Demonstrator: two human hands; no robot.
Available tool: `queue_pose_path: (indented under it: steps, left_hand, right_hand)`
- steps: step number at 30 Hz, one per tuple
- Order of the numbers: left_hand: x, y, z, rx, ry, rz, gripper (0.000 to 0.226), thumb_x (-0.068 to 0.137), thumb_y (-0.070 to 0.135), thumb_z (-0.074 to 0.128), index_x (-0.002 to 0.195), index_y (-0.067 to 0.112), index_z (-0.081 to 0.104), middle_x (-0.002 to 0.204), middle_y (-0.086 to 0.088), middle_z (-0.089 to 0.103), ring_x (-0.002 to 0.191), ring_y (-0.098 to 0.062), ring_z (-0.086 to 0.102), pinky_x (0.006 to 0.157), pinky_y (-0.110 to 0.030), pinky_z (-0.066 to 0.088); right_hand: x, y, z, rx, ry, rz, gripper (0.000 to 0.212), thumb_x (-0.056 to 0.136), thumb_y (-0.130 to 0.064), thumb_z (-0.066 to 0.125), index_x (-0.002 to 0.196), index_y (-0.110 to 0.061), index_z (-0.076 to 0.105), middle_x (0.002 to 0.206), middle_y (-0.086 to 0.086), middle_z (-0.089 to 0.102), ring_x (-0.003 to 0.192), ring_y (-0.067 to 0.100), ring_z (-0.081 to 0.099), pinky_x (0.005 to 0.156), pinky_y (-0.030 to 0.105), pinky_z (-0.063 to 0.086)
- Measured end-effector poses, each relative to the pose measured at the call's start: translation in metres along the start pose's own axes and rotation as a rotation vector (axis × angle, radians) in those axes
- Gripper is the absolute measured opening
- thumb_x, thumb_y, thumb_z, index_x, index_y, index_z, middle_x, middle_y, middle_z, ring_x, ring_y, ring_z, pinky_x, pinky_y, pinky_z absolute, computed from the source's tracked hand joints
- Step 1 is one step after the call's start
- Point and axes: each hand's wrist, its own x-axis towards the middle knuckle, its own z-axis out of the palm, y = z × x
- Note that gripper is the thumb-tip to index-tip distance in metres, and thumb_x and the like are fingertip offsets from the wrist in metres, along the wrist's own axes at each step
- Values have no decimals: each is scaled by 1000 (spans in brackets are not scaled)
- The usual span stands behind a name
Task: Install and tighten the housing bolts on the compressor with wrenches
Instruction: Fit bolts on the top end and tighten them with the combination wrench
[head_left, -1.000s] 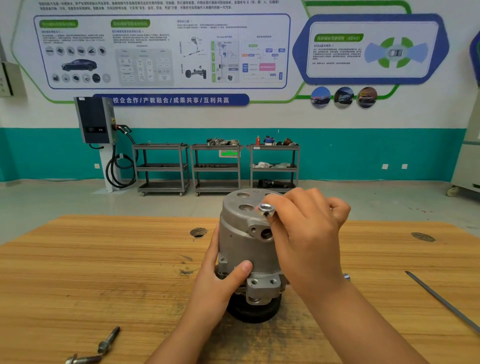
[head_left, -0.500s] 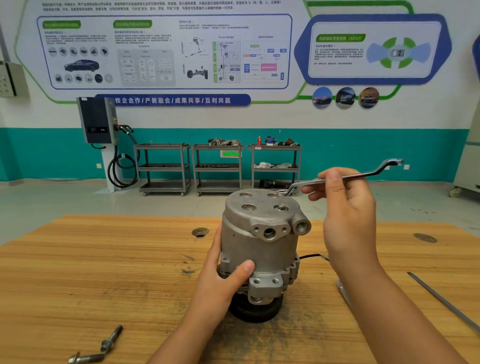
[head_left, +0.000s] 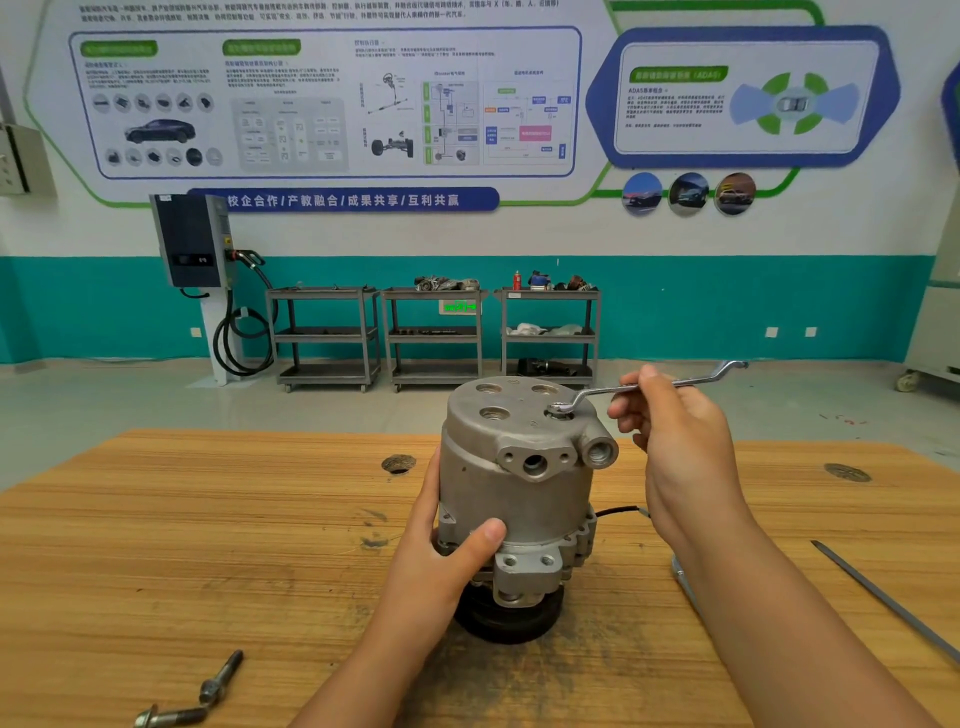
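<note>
Compressor (head_left: 519, 499): stands upright on its black pulley end, mid-bench, between the two hands, flat housing face up.
Housing bolt (head_left: 561, 409): sits in the near-right hole of the top face, under the wrench's ring end.
Wrench (head_left: 675, 383): slim offset ring wrench; one ring is down on the bolt and the shank runs out to the right, above the housing.
Right hand (head_left: 675, 441): raised just right of the compressor's top, pinching the wrench shank between thumb and fingers; it is clear of the housing.
Left hand (head_left: 447, 551): grips the lower left side of the body, thumb pressed across the front, fingers hidden behind.
Bench (head_left: 208, 545): wooden top carrying everything.
Loose bolts (head_left: 221, 680): two lie close together at the near-left edge, well apart from the compressor.
Metal strip (head_left: 883, 597): thin, lying aslant on the right.
Silvery piece (head_left: 683, 577): shows beside the right forearm; I cannot tell what it is.
Carts (head_left: 434, 338): three stand against the teal wall.
Charger (head_left: 192, 241): stands to their left.
</note>
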Motion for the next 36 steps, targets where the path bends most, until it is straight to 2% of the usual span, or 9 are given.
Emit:
queue_pose_path:
  steps: [5,9,12,16,20,25,27,31,36]
  left_hand:
    - [0,0,0,-10,-3,1,75,70,55,73,125,67,23,103,63,40,94,36,42,65,7,37]
    - [0,0,0,-9,-7,-6,74,69,56,72,123,68,23,102,64,39,92,37,41,65,7,37]
    - [1,1,1,-3,0,-13,76,65,59,70,123,69,22,103,64,38,94,37,41,65,6,38]
    - [1,1,0,-2,5,-19,76,68,59,75,122,70,22,101,64,39,92,37,41,63,7,37]
    - [0,1,-1,16,11,-23,77,63,63,70,122,72,21,102,64,38,93,38,40,64,7,37]
    - [0,1,-1,14,5,-1,83,55,71,68,124,71,22,109,61,40,100,34,42,70,5,39]
    - [0,1,-1,8,6,-2,83,54,71,68,124,71,22,109,61,40,100,33,42,70,4,40]
    - [0,3,0,-2,2,18,82,56,68,69,124,70,24,109,61,40,99,34,43,69,5,39]
    - [0,3,1,-17,5,20,82,57,66,70,125,69,25,110,59,41,100,33,43,68,4,40]
  right_hand:
    - [1,2,-1,3,1,44,21,94,-16,44,80,-17,59,51,-9,59,52,3,49,65,24,37]
    - [1,2,0,-26,30,77,22,94,-16,45,77,-17,59,47,-11,57,54,5,47,60,24,35]
    - [-1,4,2,-52,61,32,21,94,-17,46,77,-18,58,47,-11,57,47,-1,48,59,24,36]
    - [-8,12,8,61,107,-41,24,96,-17,43,75,-17,55,48,-11,57,48,-3,49,58,20,39]
    - [-17,21,14,92,186,-239,30,100,-21,39,73,-19,52,52,-15,56,51,-4,49,52,9,39]
    - [-29,27,16,-42,167,-559,24,97,-38,34,79,-28,46,62,-10,48,57,-5,48,53,6,35]
    - [-29,28,13,-108,136,-668,24,97,-45,33,81,-31,43,67,-8,47,60,-2,47,55,11,36]
    - [-27,27,11,-313,90,-923,33,100,-47,29,82,-24,44,75,-14,45,69,5,40,65,33,34]
    - [-28,17,12,-601,88,-1149,51,98,-45,36,73,-6,57,65,3,55,68,12,42,71,28,21]
